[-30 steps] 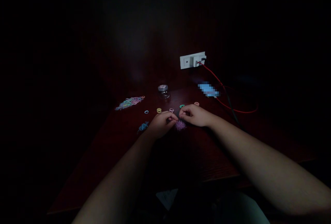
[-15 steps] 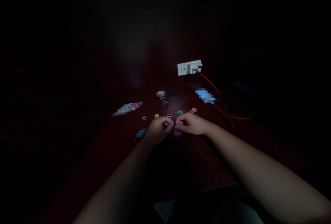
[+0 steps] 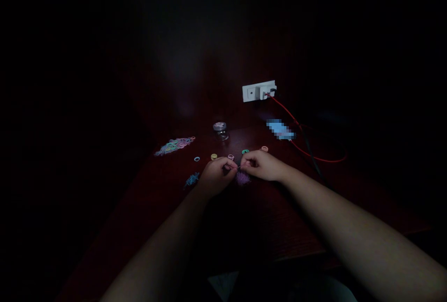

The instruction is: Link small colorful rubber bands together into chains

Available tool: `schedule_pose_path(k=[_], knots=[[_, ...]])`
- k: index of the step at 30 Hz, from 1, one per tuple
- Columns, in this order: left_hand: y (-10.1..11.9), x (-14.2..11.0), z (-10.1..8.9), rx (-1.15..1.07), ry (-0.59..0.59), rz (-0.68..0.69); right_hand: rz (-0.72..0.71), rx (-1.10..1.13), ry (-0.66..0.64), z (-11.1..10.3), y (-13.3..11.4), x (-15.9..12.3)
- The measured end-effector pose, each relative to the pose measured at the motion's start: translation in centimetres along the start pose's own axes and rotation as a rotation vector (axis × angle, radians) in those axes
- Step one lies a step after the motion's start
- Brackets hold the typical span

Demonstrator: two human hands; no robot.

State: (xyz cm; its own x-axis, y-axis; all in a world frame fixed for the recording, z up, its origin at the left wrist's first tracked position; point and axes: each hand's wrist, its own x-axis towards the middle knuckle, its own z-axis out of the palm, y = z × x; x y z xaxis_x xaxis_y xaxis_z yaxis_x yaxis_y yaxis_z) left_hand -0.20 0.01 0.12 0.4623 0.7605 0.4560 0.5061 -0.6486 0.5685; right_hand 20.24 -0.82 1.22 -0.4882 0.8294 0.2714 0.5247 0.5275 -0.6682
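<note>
My left hand (image 3: pixel 219 175) and my right hand (image 3: pixel 261 165) meet over the dark red table, both closed in a pinch. A thin purplish rubber band (image 3: pixel 239 167) stretches across the small gap between their fingertips. Just below it lies a pile of purple rubber bands (image 3: pixel 243 178). Beside my left wrist is a pile of blue rubber bands (image 3: pixel 192 179). Behind the hands, a row holds a blue band (image 3: pixel 197 158), yellow bands (image 3: pixel 214 157), pink bands (image 3: pixel 231 157), green bands (image 3: pixel 245 151), partly covered by my right hand, and orange bands (image 3: pixel 264 149).
A mixed pile of coloured rubber bands (image 3: pixel 175 145) lies at the back left. A small clear jar (image 3: pixel 220 130) stands behind the row. A blurred-out phone-like object (image 3: pixel 280 129) joins a red cable (image 3: pixel 323 159) from the wall socket (image 3: pixel 249 93). The surroundings are very dark.
My fingertips have drawn slightly apart, so the thin band now shows stretched between them. More of the purple pile is visible. The whole view has shifted slightly.
</note>
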Motion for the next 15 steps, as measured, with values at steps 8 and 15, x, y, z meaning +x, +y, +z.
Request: schedule_pose_path(k=[8, 15], knots=[[0.39, -0.01, -0.11, -0.035, -0.034, -0.036, -0.021, -0.056, 0.081, -0.34, -0.58, 0.05], [0.65, 0.02, -0.21, -0.061, -0.070, -0.057, -0.092, -0.014, 0.155, -0.35, -0.92, 0.22]])
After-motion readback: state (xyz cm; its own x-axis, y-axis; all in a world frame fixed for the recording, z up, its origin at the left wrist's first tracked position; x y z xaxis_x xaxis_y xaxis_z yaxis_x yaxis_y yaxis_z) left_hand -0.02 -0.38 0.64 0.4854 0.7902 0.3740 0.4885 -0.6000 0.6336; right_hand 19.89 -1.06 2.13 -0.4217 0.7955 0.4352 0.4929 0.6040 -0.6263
